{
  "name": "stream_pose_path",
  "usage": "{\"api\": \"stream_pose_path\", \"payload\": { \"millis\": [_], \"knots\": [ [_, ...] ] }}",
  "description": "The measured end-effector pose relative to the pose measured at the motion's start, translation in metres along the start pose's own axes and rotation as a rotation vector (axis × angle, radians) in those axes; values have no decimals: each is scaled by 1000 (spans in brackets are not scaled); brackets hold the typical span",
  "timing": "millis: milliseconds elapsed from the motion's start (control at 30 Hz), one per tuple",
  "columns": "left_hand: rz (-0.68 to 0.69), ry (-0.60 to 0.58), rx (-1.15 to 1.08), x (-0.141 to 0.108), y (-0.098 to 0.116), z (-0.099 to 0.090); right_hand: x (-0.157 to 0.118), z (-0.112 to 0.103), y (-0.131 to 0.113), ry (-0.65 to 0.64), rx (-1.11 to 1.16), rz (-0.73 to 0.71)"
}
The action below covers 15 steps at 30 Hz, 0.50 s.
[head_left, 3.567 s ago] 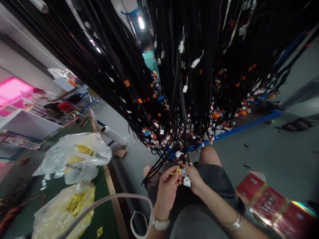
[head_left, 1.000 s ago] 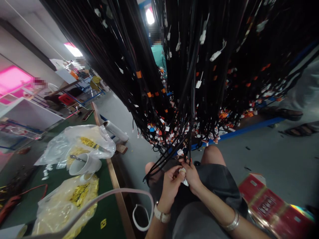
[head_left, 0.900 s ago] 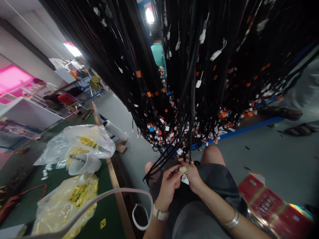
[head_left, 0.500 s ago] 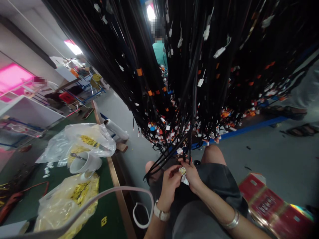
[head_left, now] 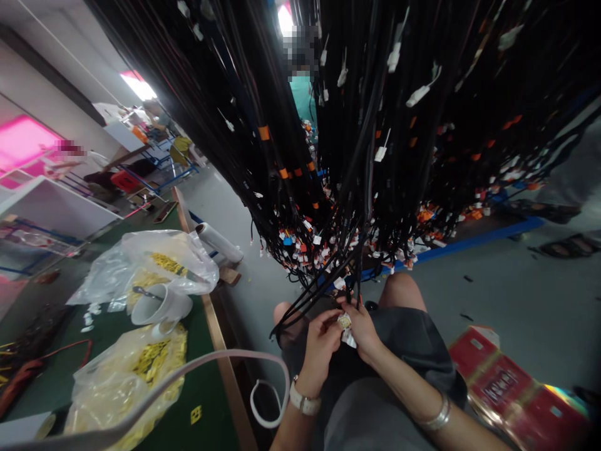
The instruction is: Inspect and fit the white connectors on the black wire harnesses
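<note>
Over my lap, my left hand (head_left: pixel 325 335) and my right hand (head_left: pixel 360 329) meet around a small white connector (head_left: pixel 345 321) with a pale yellow face. Both hands have their fingers closed on it, the left from one side and the right from the other. A white piece (head_left: pixel 349 339) shows just below the connector, between the hands. Black cables (head_left: pixel 354 275) come down from the hanging bundle to my right hand's fingers. Where the cable ends enter the connector is hidden by my fingers.
A dense mass of black wire harnesses (head_left: pixel 263 94) hangs ahead, with many small connectors. On the green table (head_left: pixel 211 388) at left lie bags of yellow parts (head_left: pixel 153 363), a white cup (head_left: pixel 159 305) and a loose yellow piece (head_left: pixel 196 414). A red box (head_left: pixel 502 382) lies on the floor at right.
Both hands stay at nearly the same place, still closed on the connector. The view has shifted very slightly.
</note>
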<state>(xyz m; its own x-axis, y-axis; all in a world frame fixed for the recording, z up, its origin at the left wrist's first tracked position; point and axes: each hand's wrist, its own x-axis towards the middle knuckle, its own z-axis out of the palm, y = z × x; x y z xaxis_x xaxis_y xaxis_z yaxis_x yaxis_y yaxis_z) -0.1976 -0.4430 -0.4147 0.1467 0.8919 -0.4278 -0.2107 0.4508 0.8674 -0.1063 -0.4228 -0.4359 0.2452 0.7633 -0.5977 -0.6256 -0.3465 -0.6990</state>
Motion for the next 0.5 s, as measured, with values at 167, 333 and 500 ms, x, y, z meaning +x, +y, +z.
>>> {"api": "stream_pose_path", "payload": {
  "millis": [167,333,500],
  "knots": [
    [4,-42,-247,-1,-4,-1,3,0,-7,-16,68,87],
    [-14,-78,-408,0,1,-5,9,-6,-18,-65,145,234],
    [-62,-96,-385,-1,3,-8,15,-9,-26,-78,236,298]
  ]
}}
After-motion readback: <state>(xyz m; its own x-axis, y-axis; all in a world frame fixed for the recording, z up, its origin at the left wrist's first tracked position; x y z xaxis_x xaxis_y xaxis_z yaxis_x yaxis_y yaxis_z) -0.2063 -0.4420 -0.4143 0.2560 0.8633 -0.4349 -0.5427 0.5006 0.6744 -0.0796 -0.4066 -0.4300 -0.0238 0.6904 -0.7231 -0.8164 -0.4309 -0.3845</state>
